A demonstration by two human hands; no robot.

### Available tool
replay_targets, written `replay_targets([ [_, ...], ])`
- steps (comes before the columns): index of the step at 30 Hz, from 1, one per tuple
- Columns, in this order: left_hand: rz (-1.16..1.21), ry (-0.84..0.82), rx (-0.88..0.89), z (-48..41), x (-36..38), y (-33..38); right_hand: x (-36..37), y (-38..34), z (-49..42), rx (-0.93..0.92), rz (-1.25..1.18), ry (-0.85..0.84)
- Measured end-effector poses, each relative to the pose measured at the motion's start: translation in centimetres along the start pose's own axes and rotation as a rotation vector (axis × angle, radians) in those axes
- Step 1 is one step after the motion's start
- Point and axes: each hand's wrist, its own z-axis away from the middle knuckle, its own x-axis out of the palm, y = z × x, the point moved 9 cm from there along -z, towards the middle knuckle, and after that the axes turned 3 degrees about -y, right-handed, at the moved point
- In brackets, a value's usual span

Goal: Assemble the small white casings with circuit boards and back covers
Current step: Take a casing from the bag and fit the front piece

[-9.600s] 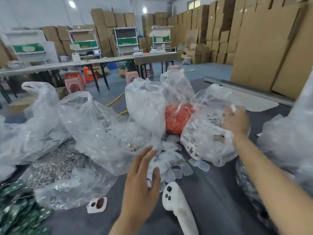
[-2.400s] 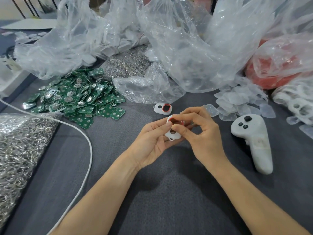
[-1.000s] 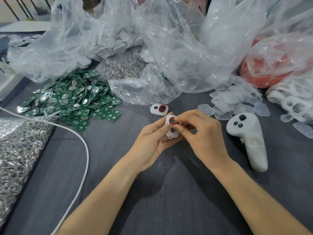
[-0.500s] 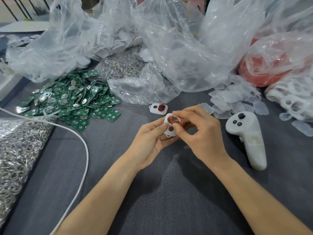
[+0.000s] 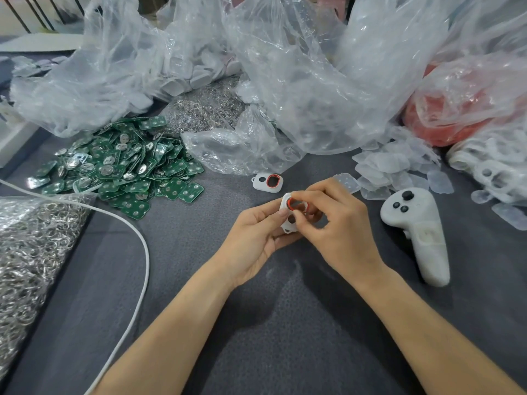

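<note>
The small white plastic casing (image 5: pixel 287 223), with a red rubbery ring (image 5: pixel 296 203) seated in its opening, is gripped between both sets of fingers, just above the grey-covered bench (image 5: pixel 285 323). It looks light, stiff and smooth, so probably slippery. It is best held by its outer edges, leaving the opening free. The ring seems soft and might pop out under uneven pressure. The left hand (image 5: pixel 253 240) cradles the casing from beneath, thumb on its face. The right hand (image 5: pixel 339 229) curls over the top, thumb and forefinger pinching the ring's rim. A heap of small green circuit boards (image 5: pixel 122 166) lies well beyond the left fingers.
</note>
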Motion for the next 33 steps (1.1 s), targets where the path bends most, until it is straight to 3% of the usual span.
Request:
replay_targets([
  [11, -0.047, -0.003, -0.004, 0.1, -0.1, 0.0, 0.2, 0.2, -0.3, -0.020, -0.011, -0.052],
  [30, -0.028, 0.067, 0.039, 0.2, -1.0, 0.5, 0.2, -1.7, -0.2, -0.070, -0.095, 0.012],
  [33, 0.034, 0.131, 0.030, 0.1, -1.6, 0.6, 0.4, -1.2, -0.1, 0.013, -0.282, -0.022],
])
